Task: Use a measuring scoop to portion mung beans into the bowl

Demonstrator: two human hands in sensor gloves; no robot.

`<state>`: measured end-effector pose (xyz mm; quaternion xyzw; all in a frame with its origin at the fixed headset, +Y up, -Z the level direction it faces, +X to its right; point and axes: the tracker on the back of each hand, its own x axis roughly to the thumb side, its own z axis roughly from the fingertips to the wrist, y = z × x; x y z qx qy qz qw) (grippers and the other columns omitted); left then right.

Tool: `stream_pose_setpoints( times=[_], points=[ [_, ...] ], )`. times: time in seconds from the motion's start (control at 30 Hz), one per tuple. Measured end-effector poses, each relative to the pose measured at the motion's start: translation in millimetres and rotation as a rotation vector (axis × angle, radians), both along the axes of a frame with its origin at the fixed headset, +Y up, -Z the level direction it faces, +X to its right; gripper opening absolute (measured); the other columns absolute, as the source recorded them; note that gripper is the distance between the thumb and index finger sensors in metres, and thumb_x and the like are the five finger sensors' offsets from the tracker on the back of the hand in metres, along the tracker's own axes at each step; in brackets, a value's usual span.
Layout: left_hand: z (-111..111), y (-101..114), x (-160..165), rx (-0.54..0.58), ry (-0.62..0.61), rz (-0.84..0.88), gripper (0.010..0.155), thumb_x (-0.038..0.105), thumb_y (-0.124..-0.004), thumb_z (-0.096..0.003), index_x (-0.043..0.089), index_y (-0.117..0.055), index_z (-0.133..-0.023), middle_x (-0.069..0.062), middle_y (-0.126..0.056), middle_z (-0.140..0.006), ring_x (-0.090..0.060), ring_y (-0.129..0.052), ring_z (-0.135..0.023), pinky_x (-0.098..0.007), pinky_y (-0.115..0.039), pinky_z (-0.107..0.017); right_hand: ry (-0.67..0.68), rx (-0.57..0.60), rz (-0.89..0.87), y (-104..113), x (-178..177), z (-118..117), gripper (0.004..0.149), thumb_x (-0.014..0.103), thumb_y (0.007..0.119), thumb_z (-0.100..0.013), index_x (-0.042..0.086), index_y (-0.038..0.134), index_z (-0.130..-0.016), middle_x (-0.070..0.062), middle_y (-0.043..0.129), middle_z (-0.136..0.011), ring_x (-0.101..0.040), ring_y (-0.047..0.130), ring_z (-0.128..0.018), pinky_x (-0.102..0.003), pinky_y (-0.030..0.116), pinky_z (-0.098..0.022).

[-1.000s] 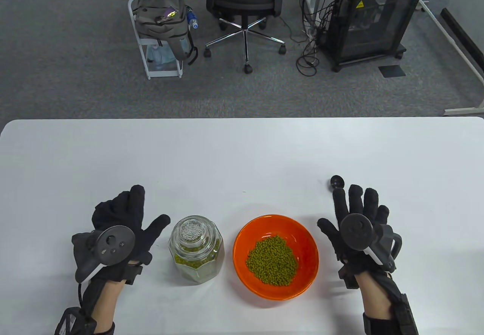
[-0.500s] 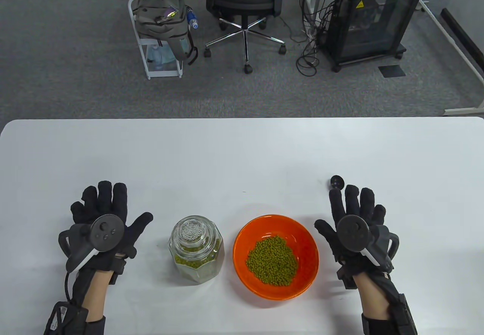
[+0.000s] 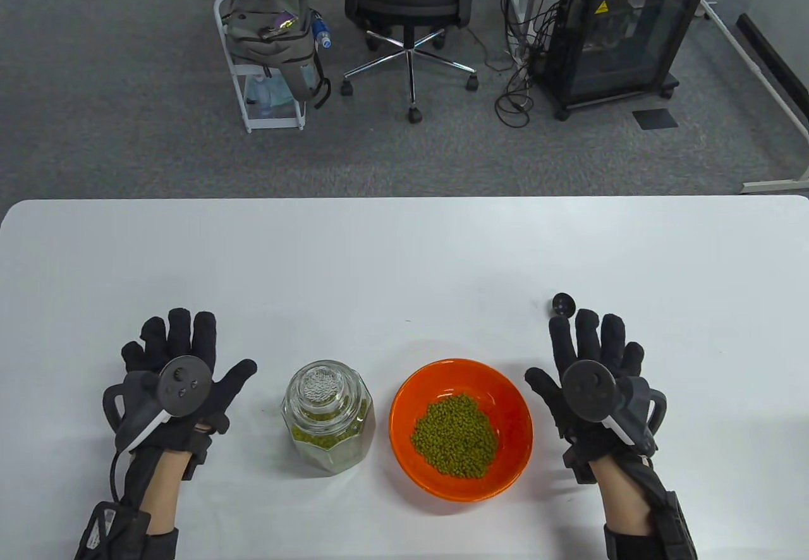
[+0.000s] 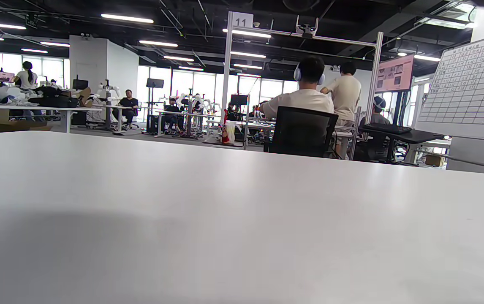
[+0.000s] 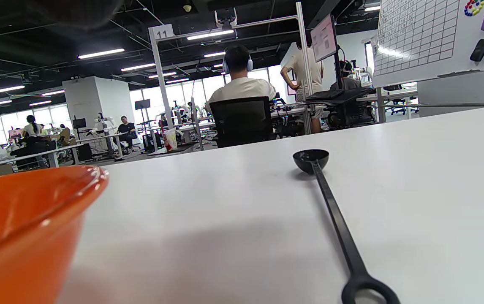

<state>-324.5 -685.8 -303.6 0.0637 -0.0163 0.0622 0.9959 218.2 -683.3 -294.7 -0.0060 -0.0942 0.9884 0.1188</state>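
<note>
An orange bowl [image 3: 404,452] with a heap of green mung beans [image 3: 454,435] stands at the front middle of the white table; its rim [image 5: 35,198] fills the right wrist view's lower left. Left of it is a closed glass jar [image 3: 327,418] partly filled with beans. A black long-handled measuring scoop [image 5: 335,228] lies flat on the table, its cup [image 3: 563,303] showing beyond my right fingers. My right hand [image 3: 591,358] hovers flat over its handle, fingers straight, holding nothing. My left hand [image 3: 180,351] is spread flat left of the jar, holding nothing.
The white table [image 3: 404,256] stretches wide behind the objects. Beyond its far edge are an office chair [image 3: 411,10], a cart with a backpack [image 3: 268,42] and a black cabinet [image 3: 622,35]. People sit at desks in the wrist views' background.
My left hand turned palm down, straightened its fingers and drew away from the jar to the left. My right hand shifted slightly nearer the front edge and stayed flat.
</note>
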Motion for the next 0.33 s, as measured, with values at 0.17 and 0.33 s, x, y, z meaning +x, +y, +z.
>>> stream_pose_setpoints(
  times=[0.17,0.33],
  points=[
    [-0.1,-0.9,-0.2,0.004,-0.004,0.001,0.097,0.084,-0.052,-0.0493,0.019,-0.031,-0.117,-0.02,-0.026,-0.124,-0.063,-0.026,-0.109,-0.082,-0.024,-0.069,-0.002,-0.008,0.001,-0.1,0.0,0.3,0.085,0.065,0.067,-0.044,0.031,0.03,-0.112,-0.012,0.02,-0.121,-0.051,0.015,-0.108,-0.075,0.025,-0.073],
    [-0.8,-3.0,0.7,-0.005,-0.006,-0.005,0.097,0.084,-0.052,-0.0491,0.018,-0.031,-0.117,-0.02,-0.026,-0.124,-0.063,-0.026,-0.109,-0.081,-0.024,-0.069,-0.002,-0.007,-0.002,-0.2,0.5,0.2,0.085,0.065,0.067,-0.044,0.031,0.03,-0.112,-0.012,0.02,-0.121,-0.051,0.015,-0.108,-0.075,0.025,-0.073]
  ],
)
